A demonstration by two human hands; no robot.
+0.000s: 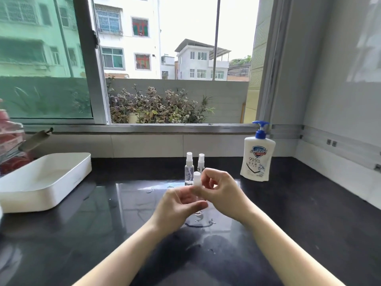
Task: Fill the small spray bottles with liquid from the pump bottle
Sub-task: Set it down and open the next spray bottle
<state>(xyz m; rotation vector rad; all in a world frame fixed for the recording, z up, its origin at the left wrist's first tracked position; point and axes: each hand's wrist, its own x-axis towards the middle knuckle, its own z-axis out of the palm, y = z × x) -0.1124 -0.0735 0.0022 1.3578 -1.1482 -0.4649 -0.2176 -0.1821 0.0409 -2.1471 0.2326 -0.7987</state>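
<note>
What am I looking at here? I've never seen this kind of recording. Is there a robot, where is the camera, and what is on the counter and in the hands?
There is no robot. These are a person's two bare hands, and the single picture comes from a wide-angle camera worn on the person's head, looking forward and down.

The left hand grips the clear body of a small spray bottle. The right hand pinches it near the white cap.

On the dark counter, a second bottle and a third bottle stand upright just behind the hands. A white pump bottle with a blue pump stands farther right. A white tray sits at the left. A window is behind it all.
</note>
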